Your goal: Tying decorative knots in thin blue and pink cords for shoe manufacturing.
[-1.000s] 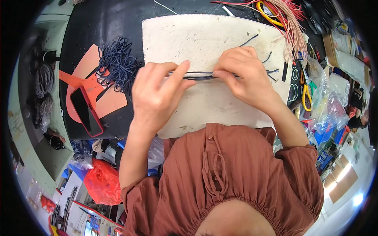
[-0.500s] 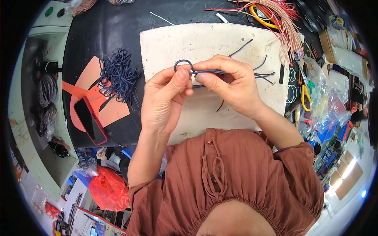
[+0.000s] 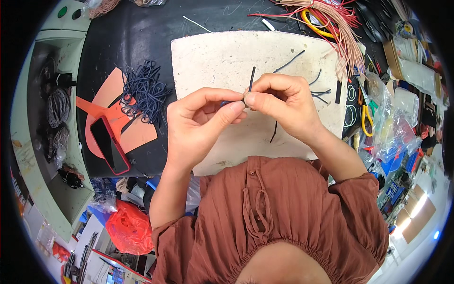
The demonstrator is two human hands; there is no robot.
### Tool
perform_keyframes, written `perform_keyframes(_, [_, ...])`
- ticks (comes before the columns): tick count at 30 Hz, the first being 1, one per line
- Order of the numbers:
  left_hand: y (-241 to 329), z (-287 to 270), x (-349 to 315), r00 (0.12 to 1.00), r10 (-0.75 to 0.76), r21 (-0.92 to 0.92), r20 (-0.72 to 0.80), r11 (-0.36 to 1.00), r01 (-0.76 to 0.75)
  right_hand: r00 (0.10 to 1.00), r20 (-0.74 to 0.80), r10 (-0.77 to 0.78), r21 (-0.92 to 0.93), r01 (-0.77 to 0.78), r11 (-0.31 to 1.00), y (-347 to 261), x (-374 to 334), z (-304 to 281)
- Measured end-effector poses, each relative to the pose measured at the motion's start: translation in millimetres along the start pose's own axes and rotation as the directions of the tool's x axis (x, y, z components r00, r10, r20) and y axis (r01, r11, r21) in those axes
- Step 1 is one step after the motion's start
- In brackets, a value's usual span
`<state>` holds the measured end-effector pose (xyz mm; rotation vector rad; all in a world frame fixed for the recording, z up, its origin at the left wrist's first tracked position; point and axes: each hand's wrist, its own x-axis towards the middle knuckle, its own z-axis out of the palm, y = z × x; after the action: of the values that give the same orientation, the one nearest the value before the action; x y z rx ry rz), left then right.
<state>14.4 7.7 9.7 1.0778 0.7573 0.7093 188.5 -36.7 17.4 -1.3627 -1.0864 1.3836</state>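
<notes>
A short dark navy cord [image 3: 252, 78] is pinched between my two hands above a pale board [image 3: 208, 57]. My left hand [image 3: 203, 120] grips it between thumb and forefinger. Its fingertips meet those of my right hand [image 3: 286, 104], which pinches the same cord. One end sticks up from the fingers; the part where the fingertips meet is hidden. Several dark cord pieces [image 3: 321, 92] lie on the board beyond my right hand, and another cord end [image 3: 274, 131] shows below it. A tangled heap of navy cord [image 3: 145, 92] lies to the left.
Under the heap are orange sheet pieces [image 3: 142, 136], with a red-cased phone [image 3: 109, 144] beside them. At the back right lies a bundle of pink and red cords [image 3: 338, 38]. Yellow-handled scissors [image 3: 367, 117] are at the right. A red plastic bag [image 3: 127, 227] sits lower left.
The loop of cord that stood above my fingers is gone; a straight end now points up. Both hands' fingertips have come together, and my right hand has shifted slightly downward.
</notes>
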Motion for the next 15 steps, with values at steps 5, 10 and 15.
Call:
perform_keyframes(5, [8, -2, -3, 0.99, 0.012, 0.036, -0.143, 0.999, -0.007, 0.971, 0.173, -0.165, -0.436, 0.226, 0.871, 0, -5, -11])
perform_keyframes(10, [-5, -5, -1, 0.974, -0.079, -0.16, -0.215, 0.986, 0.045, 0.988, 0.144, -0.055, -0.37, 0.105, 0.923, 0, -7, -16])
perform_keyframes(15, [-23, 9, -6, 0.981, 0.054, -0.069, -0.186, 0.995, -0.068, 0.972, 0.044, 0.233, 0.452, -0.227, 0.863, 4, -3, -5])
